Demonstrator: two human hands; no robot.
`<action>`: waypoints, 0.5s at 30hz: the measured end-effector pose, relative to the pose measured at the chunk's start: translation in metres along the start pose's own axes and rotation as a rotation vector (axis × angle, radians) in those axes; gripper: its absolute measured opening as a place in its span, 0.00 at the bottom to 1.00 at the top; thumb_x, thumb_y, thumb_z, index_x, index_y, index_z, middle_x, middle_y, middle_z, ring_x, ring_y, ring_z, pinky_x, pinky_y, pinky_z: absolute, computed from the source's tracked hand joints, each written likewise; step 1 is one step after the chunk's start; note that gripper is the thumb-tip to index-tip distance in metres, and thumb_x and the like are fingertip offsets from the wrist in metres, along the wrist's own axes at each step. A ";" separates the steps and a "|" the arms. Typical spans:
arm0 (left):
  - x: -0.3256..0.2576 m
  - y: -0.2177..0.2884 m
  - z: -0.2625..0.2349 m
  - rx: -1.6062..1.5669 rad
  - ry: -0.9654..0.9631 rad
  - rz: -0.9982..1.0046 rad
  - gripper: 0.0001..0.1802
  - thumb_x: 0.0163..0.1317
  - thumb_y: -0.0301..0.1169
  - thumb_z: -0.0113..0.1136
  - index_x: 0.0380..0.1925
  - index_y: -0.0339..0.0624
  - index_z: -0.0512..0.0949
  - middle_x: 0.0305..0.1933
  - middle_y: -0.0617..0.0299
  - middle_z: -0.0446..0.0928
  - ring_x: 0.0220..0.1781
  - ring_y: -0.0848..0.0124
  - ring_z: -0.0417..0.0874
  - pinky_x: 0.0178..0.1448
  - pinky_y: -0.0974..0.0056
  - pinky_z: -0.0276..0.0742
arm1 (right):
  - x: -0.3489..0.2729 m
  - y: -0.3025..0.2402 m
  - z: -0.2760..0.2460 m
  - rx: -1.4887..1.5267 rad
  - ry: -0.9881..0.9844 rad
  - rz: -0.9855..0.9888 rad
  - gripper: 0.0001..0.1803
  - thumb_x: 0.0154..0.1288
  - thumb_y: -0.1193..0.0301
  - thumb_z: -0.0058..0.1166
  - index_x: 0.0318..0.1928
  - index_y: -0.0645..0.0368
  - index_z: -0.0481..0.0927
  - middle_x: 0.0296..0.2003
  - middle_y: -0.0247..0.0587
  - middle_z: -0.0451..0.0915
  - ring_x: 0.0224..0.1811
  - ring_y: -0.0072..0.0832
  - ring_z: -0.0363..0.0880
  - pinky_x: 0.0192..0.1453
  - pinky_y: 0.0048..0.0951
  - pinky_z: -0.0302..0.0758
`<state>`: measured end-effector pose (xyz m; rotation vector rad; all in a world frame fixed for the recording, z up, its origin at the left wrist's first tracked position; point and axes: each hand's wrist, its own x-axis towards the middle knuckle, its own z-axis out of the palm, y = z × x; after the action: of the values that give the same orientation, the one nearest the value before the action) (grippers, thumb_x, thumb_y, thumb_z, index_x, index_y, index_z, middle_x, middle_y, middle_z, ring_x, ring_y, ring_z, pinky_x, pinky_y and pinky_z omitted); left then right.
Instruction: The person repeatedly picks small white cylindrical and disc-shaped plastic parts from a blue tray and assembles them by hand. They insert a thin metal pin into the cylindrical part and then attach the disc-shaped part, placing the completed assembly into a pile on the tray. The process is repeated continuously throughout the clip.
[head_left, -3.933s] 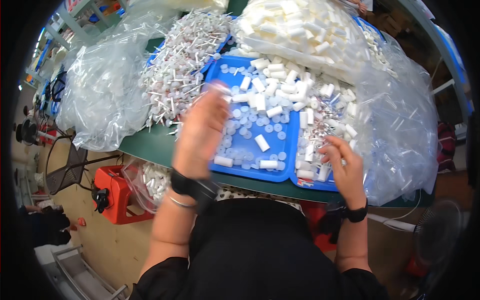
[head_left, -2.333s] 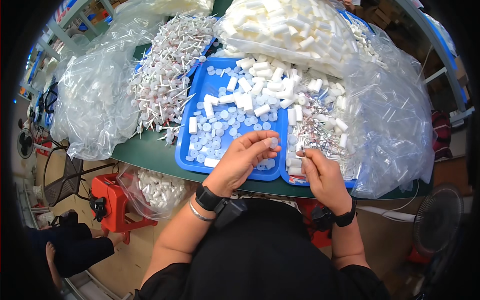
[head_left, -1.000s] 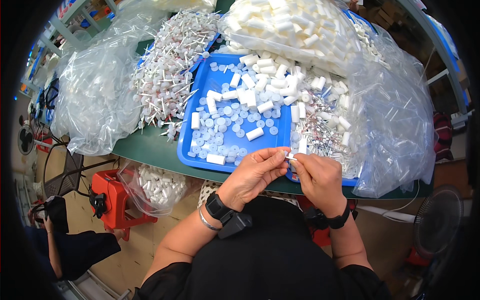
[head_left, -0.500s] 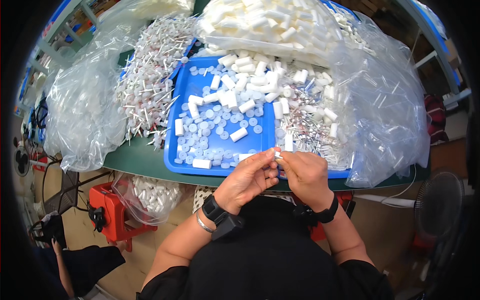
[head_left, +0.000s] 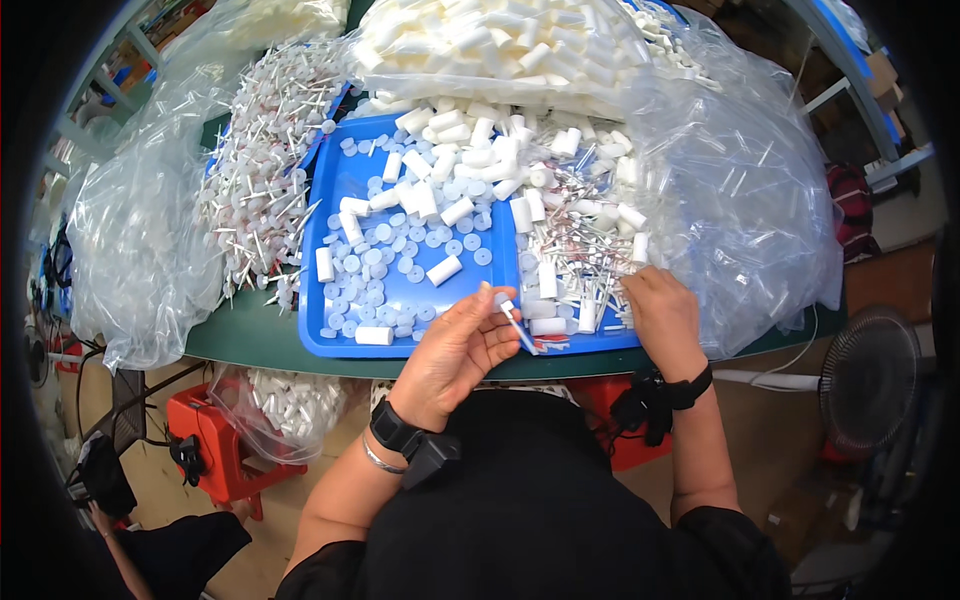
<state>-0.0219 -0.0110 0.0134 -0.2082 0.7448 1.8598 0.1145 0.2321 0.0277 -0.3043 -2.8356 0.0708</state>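
My left hand (head_left: 468, 340) is closed in a pinch near the front edge of the blue tray (head_left: 508, 264). Between its fingertips is a small white stemmed piece (head_left: 517, 325), its thin stem slanting down to the right. On the tray's right side, my right hand (head_left: 662, 312) bends its fingers into a pile of thin white and reddish pins (head_left: 590, 250). Those fingertips are pressed together, and what they hold, if anything, is hidden. Translucent discs (head_left: 375, 298) and white foam-like cylinders (head_left: 374, 336) lie loose across the tray's left part.
Left of the tray is a heap of stemmed pieces (head_left: 265, 150). Behind it sits a large clear bag of white cylinders (head_left: 500, 45). Crumpled plastic bags (head_left: 740, 220) cover the right side. Below the green table's edge stand a red stool (head_left: 210, 425) and a fan (head_left: 870, 390).
My hands have parted. The right one has moved right to the pin pile, while the left keeps the small piece, whose stem now shows. The whole view has shifted slightly.
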 end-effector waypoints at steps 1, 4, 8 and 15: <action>0.000 -0.001 0.001 0.011 -0.019 0.014 0.20 0.70 0.40 0.55 0.52 0.34 0.73 0.42 0.56 0.79 0.42 0.70 0.82 0.47 0.65 0.82 | 0.001 0.000 0.004 -0.027 0.003 -0.036 0.02 0.51 0.78 0.54 0.28 0.59 0.77 0.28 0.41 0.74 0.32 0.39 0.77 0.35 0.39 0.74; 0.001 -0.001 -0.002 0.025 -0.046 0.049 0.22 0.71 0.37 0.54 0.57 0.32 0.70 0.48 0.51 0.79 0.49 0.65 0.83 0.54 0.63 0.82 | 0.005 0.000 0.006 -0.076 0.002 -0.077 0.02 0.50 0.78 0.53 0.25 0.59 0.74 0.26 0.42 0.73 0.31 0.39 0.76 0.34 0.39 0.73; -0.002 0.001 -0.001 0.027 -0.033 0.072 0.23 0.71 0.34 0.53 0.60 0.30 0.67 0.52 0.49 0.78 0.53 0.64 0.82 0.58 0.63 0.80 | 0.004 0.005 0.002 -0.027 -0.015 -0.128 0.03 0.52 0.77 0.54 0.25 0.60 0.73 0.25 0.43 0.74 0.31 0.40 0.76 0.35 0.40 0.72; -0.003 0.004 0.001 0.035 -0.009 0.119 0.24 0.70 0.33 0.54 0.61 0.30 0.66 0.52 0.49 0.78 0.53 0.63 0.82 0.60 0.62 0.78 | 0.006 -0.023 -0.026 0.471 -0.071 0.074 0.04 0.58 0.78 0.57 0.34 0.64 0.77 0.28 0.46 0.80 0.27 0.37 0.81 0.31 0.33 0.75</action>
<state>-0.0243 -0.0137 0.0172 -0.1357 0.7973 1.9569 0.1119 0.2112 0.0562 -0.3027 -2.7635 0.7624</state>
